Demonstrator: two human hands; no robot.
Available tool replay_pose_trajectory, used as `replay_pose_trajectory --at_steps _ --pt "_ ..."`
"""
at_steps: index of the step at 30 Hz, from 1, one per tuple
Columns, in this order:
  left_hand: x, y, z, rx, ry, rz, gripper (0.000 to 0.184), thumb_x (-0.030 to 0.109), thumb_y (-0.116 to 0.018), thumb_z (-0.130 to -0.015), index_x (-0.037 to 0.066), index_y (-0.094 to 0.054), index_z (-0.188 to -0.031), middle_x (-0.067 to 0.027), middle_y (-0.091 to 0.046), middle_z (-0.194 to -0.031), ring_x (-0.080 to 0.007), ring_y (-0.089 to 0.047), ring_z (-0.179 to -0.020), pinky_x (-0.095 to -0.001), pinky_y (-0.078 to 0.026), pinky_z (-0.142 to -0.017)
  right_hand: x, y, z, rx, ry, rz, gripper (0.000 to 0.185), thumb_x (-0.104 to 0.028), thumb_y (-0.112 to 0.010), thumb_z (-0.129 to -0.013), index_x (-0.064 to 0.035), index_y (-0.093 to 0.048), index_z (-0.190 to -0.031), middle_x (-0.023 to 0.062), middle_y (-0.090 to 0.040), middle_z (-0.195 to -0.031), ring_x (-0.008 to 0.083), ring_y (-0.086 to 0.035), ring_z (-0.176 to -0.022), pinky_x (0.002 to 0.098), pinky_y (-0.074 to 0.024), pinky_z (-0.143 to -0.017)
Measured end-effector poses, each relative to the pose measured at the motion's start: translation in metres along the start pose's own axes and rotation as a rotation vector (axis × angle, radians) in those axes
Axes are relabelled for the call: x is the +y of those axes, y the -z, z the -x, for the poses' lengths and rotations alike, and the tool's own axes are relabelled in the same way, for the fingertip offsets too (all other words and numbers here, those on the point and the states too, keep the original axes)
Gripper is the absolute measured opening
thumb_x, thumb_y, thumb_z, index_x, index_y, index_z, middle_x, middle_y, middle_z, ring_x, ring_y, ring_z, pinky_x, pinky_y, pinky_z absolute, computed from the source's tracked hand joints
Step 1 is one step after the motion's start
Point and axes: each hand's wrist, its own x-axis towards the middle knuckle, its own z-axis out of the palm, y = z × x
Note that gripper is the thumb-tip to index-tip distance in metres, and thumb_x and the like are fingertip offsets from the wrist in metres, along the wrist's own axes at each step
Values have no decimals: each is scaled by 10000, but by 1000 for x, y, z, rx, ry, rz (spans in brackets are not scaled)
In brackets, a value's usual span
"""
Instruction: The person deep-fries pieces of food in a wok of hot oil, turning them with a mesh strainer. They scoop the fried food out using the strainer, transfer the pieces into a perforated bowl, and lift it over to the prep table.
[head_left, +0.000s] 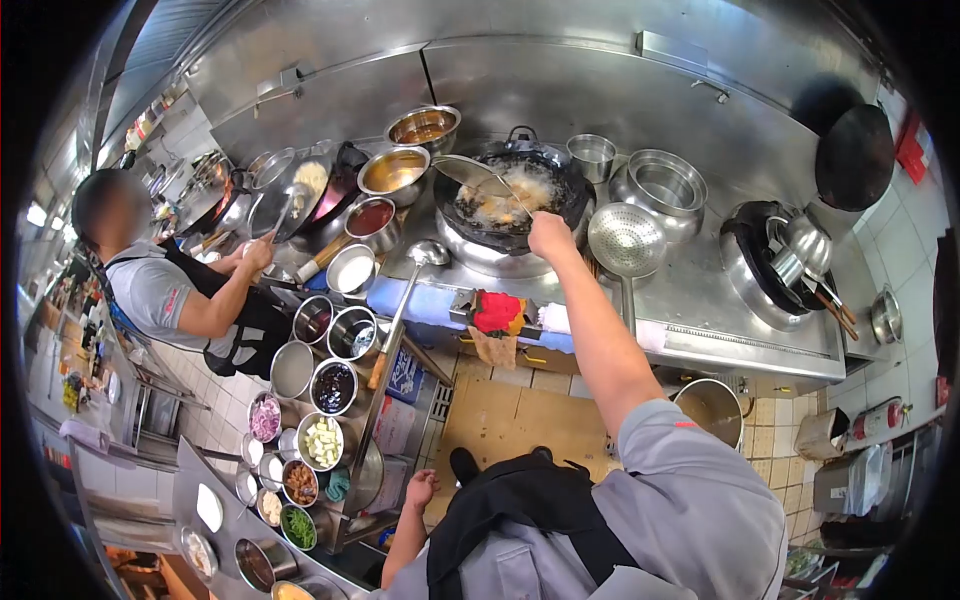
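My right hand (552,238) is closed around the handle of a skimmer (465,172), at the end of my outstretched arm. The skimmer's round, shallow head is tilted over the left rim of a black wok (575,205). Pale, foaming oil (525,195) bubbles in the wok; the food in it is hard to make out. Low by my waist, my left hand (423,488) hangs with its fingers curled in and nothing visible in them. A perforated ladle (627,242) rests just right of the wok, handle toward me.
Left of the wok stand bowls of oil (394,172) and red sauce (371,217), with a ladle (428,253) nearby. Ingredient tins (324,442) line the left side. A co-worker (170,290) cooks at the left. A metal pot (665,185) and another wok (745,270) stand right.
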Motion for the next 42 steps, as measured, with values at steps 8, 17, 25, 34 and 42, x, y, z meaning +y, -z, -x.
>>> replay_pose_trajectory --at_steps 8,17,25,34,42 --pt "-40 52 -6 -26 138 -134 217 132 -445 -819 -4 -465 -986 -69 -539 -702 -160 -512 -519 -261 -430 -485 -21 -33 -65 40 -19 107 196 -53 -498 -669 26 -592 -822 222 -568 -873 321 -551 -865 365 -448 -748" --pt "-25 78 -16 3 223 -49 182 156 -478 -811 25 -501 -936 -74 -549 -714 -170 -549 -571 -269 -444 -482 -105 -17 -55 -171 31 330 200 -66 -556 -641 -41 -622 -828 159 -580 -933 260 -570 -873 345 -466 -711" --pt "-49 87 -50 -82 42 23 150 120 -481 -813 21 -506 -923 -67 -551 -783 -167 -555 -702 -300 -483 -598 -104 -98 -44 58 -111 176 272 -96 -374 -752 4 -591 -881 188 -558 -961 319 -553 -882 383 -452 -739" --pt "-21 104 -38 -38 230 -26 178 96 -470 -791 29 -485 -955 -80 -548 -754 -181 -526 -594 -287 -439 -511 -63 -32 -39 -273 -254 9 105 4 -487 -659 23 -588 -638 157 -587 -622 220 -575 -484 328 -478 -468" --pt "-53 105 -81 -149 181 46 179 96 -469 -794 43 -492 -963 -89 -558 -747 -171 -523 -563 -286 -439 -493 -26 -6 -27 -62 -75 178 184 -13 -469 -638 61 -588 -757 251 -560 -822 345 -554 -838 364 -461 -697"
